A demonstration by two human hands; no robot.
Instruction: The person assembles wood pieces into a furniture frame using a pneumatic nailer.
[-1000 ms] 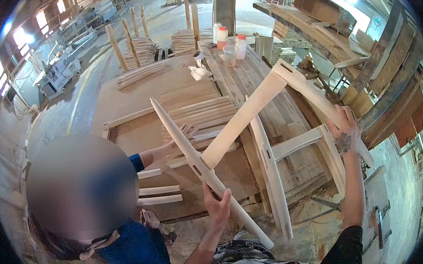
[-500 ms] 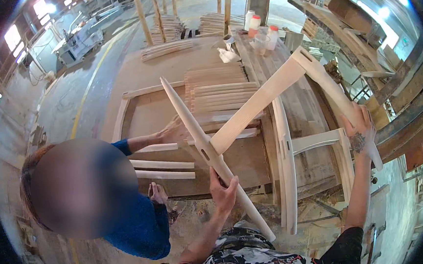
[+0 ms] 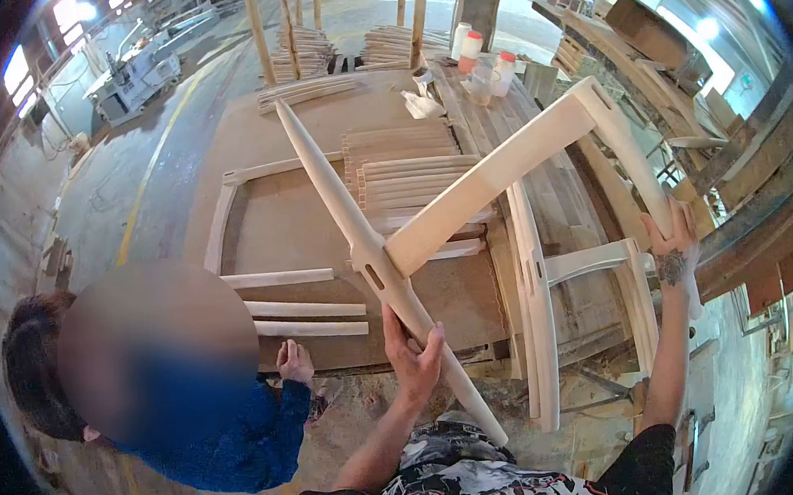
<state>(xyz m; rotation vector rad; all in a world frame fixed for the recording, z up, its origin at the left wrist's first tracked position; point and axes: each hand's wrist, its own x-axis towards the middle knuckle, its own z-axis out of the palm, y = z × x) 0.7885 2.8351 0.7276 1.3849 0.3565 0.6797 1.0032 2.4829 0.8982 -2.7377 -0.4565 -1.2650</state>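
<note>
Held up in front of me is a pale wooden leg frame [image 3: 493,184]: two shaped legs with slots cut in them, joined by a broad flat rail. My left hand [image 3: 414,361] is wrapped round the lower part of its left leg. On the right, my right hand [image 3: 675,242] grips the other leg, whose lower end is partly hidden by the hand. Beneath the frame, similar joined legs [image 3: 538,329] stand against the bench, with a curved rail [image 3: 586,264] running to another leg on the right.
A co-worker in a blue sleeve [image 3: 284,421] is at the left, one hand [image 3: 294,360] near loose wooden strips [image 3: 310,329]. Stacked slats [image 3: 419,177] lie on the workbench [image 3: 274,210]. Bottles [image 3: 502,73] and a white cloth [image 3: 423,105] sit at the back.
The leg frame has turned slightly in my hands, its left leg's top moving up and left. The co-worker's far arm has drawn back from the slats and the frame.
</note>
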